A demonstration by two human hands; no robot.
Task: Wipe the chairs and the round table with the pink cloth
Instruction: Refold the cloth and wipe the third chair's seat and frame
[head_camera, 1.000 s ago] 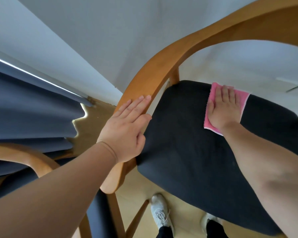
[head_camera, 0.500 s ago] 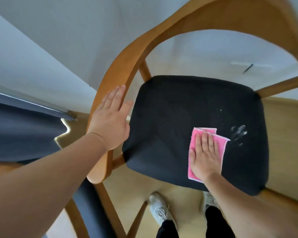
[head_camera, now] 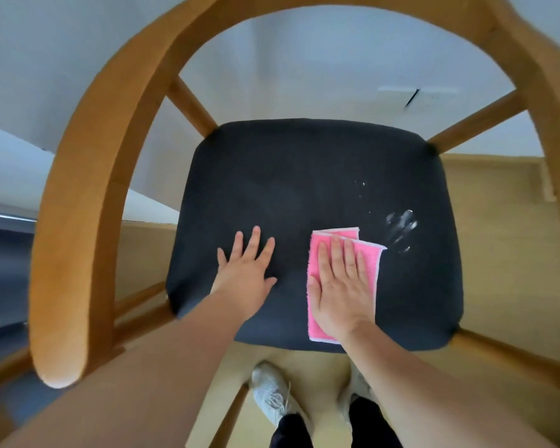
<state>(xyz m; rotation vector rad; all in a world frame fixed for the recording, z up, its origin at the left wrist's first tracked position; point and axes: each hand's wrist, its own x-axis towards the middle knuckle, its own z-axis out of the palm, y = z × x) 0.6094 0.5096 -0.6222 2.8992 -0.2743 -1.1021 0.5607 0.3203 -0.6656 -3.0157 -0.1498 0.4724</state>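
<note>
I look straight down on a wooden chair with a curved armrest frame (head_camera: pixel 75 227) and a black padded seat (head_camera: pixel 304 176). My right hand (head_camera: pixel 340 286) lies flat on the folded pink cloth (head_camera: pixel 374 263), pressing it onto the front right of the seat. My left hand (head_camera: pixel 248 273) rests flat on the seat beside it, fingers spread, holding nothing. A whitish smear (head_camera: pixel 401 226) marks the seat just right of the cloth. The round table is out of view.
White walls (head_camera: pixel 304 76) rise behind the chair, and a dark curtain (head_camera: pixel 4 270) hangs at the left. Light wooden floor (head_camera: pixel 498 237) surrounds the chair. My white shoes (head_camera: pixel 272 392) stand under the seat's front edge.
My left hand left the curved armrest and came down flat on the seat. My right hand dragged the cloth from the seat's back to its front. The view swung to face the chair squarely.
</note>
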